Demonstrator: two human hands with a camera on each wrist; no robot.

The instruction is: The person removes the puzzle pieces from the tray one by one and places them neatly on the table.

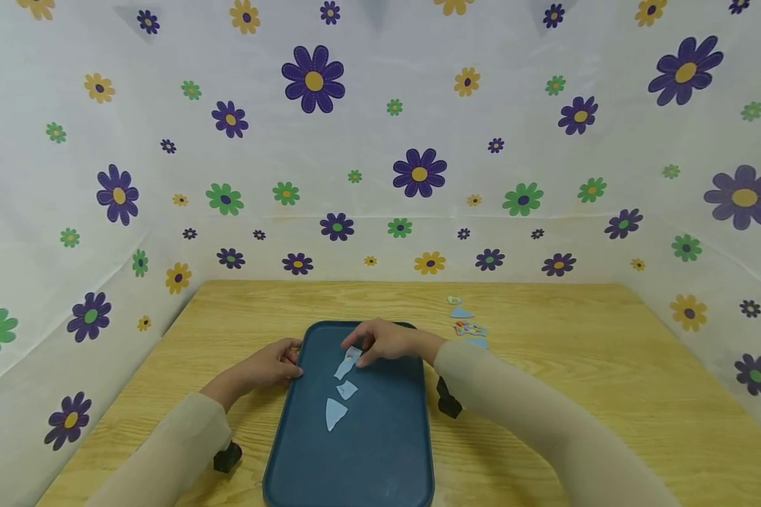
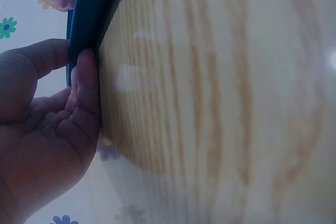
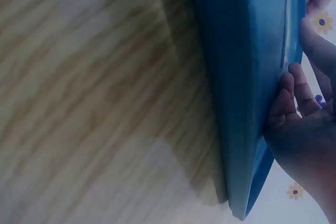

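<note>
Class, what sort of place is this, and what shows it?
Probably a tabletop activity booth: flowered sheeting on three sides of a wood-grain table, where a blue tray holds flat pale pieces.

Smooth plastic-looking tray (image 1: pixel 387 436), glossy wood-grain table (image 1: pixel 564 352), matt card-like pieces (image 1: pixel 335 414), matt cloth sleeves (image 1: pixel 514 405)

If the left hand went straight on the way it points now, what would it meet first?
The left hand would meet the near side rim of the dark blue, rectangular tray with rounded corners at once; it seems to touch that rim already.
</note>
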